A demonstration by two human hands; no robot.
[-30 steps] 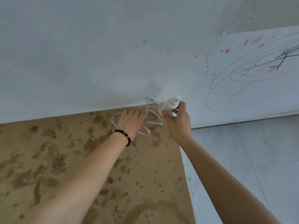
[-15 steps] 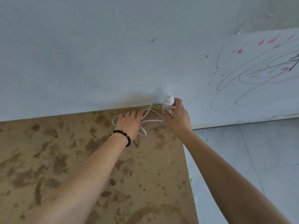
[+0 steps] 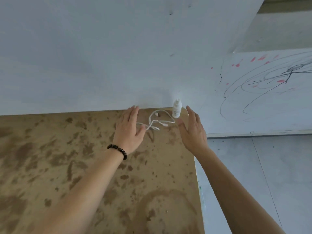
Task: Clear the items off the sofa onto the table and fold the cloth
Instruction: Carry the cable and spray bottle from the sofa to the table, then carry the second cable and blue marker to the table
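Table (image 3: 50, 157): brown, stained, far edge against a pale wall (image 3: 84, 56). At the far right corner: small white bottle (image 3: 176, 110), upright, close to the wall. Just left of the bottle, near the far edge: white cable (image 3: 155, 123), loosely looped, flat on the surface. Left hand (image 3: 130, 132): fingers straight, palm down, at the left end of the cable; grips nothing; contact with the cable not determinable. Right hand (image 3: 193, 132): fingers straight, just right of the bottle, apart from it; grips nothing. Dark bead bracelet (image 3: 118, 150) on the left wrist.
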